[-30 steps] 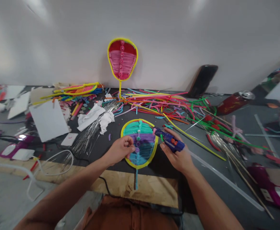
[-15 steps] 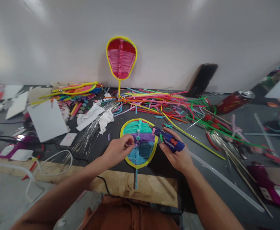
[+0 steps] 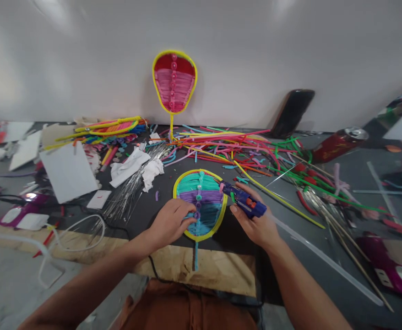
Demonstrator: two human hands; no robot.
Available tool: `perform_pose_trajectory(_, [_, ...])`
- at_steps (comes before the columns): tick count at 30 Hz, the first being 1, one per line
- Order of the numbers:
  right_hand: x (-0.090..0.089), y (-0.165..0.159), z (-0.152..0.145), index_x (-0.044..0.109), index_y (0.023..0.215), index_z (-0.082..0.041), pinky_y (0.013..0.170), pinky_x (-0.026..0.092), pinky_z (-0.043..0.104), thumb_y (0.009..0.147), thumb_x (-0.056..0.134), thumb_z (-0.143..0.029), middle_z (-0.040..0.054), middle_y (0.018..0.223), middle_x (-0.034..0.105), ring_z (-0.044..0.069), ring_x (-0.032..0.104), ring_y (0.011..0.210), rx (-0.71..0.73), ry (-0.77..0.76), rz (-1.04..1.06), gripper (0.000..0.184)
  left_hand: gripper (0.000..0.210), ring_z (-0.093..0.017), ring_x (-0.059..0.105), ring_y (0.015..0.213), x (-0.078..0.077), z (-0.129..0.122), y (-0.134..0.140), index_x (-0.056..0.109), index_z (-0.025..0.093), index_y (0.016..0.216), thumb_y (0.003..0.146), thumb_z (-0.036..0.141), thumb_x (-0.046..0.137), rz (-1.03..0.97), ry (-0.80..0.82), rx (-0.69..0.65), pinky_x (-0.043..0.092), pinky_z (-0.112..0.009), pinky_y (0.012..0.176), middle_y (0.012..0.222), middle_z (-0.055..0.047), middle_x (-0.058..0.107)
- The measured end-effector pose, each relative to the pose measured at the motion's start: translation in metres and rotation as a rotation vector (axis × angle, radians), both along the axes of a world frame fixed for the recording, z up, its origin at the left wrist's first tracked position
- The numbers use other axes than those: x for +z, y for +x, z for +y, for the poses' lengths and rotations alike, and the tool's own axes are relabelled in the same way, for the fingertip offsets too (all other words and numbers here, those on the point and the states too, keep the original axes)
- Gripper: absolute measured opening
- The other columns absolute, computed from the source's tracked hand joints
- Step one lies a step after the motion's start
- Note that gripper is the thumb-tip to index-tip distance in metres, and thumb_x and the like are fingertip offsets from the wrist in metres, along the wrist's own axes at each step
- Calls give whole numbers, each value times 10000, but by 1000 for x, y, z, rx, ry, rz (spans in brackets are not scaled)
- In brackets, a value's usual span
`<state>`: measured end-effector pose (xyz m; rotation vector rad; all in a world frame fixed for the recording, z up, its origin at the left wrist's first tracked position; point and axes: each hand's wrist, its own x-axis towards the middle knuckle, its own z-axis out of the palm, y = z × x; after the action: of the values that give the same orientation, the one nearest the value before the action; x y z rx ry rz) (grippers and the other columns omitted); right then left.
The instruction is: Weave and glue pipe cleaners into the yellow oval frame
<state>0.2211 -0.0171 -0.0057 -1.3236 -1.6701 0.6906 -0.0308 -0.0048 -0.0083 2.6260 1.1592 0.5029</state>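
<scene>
A pipe-cleaner fan [image 3: 211,217] with a yellow rim and teal, purple and blue bands lies on the dark table, its blue handle towards me. Several buttons or beads run down its middle. At the lower part of that row, my left hand [image 3: 169,221] has thumb and fingertips closed about a small purple button [image 3: 197,214]. My right hand [image 3: 258,224] grips a dark blue glue gun [image 3: 244,200] at the fan's right edge, nozzle pointing left over the rim. A long clear glue stick [image 3: 328,259] trails out from behind it.
Behind, a pink fan [image 3: 174,85] stands against the white wall. Loose pipe cleaners [image 3: 221,142], silver wires [image 3: 125,195] and crumpled paper [image 3: 130,167] litter the table. A phone [image 3: 293,112] leans at the back, near a tilted red can [image 3: 340,144]. Cables [image 3: 80,250] run at the left.
My left hand has moved down along the fan's middle row, and a purple button now shows on it at the fingertips. The right hand and glue gun have barely moved.
</scene>
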Motion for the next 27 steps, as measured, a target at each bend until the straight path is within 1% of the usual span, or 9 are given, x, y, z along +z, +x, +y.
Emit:
perform_pose_trajectory(3, [1,-1,0,494,1246,-230,883,511,396,833,590,-340,105,1164,631,255,616,1059,11,-1,-21,438,194,-184,561,898,-3,1,0,649,208,962,911,250,467,6,-79,11,396,-318,838,923,-44,664])
perform_pose_trajectory(8, [0,0,0,494,1240,-227,885,508,377,837,586,-335,102,1159,636,249,618,1056,13,14,-35,427,213,-192,556,921,-9,3,3,676,228,972,906,293,484,14,-105,17,370,-336,846,931,-42,668])
perform_pose_trajectory(14, [0,0,0,496,1232,-209,846,524,341,843,582,-334,105,1132,645,231,638,1014,16,12,-26,418,182,-202,558,948,-4,4,6,674,215,933,881,302,523,14,-140,39,365,-348,855,940,-48,666])
perform_pose_trajectory(16, [1,-1,0,498,1231,-205,831,531,336,844,580,-333,107,1127,646,232,640,1011,20,26,-29,415,182,-207,554,968,-2,4,6,663,209,959,870,301,534,10,-153,35,363,-356,870,961,-53,662])
perform_pose_trajectory(20, [2,-1,0,502,1235,-213,833,533,358,846,578,-343,107,1120,651,244,643,1007,23,29,-48,417,259,-220,545,985,0,2,7,638,210,1054,848,343,555,10,-158,30,365,-371,877,1006,-65,650])
perform_pose_trajectory(23, [2,0,0,506,1237,-218,867,518,377,846,580,-342,101,1098,663,248,639,1014,22,30,-60,417,229,-214,550,946,1,3,9,660,220,1010,855,331,533,27,-158,31,371,-364,857,963,-59,649])
perform_pose_trajectory(27, [2,0,0,515,1234,-220,835,532,365,843,581,-338,98,1109,660,246,638,1015,17,30,-63,414,181,-208,557,922,1,3,12,678,210,922,856,285,526,29,-169,50,372,-357,854,915,-51,658])
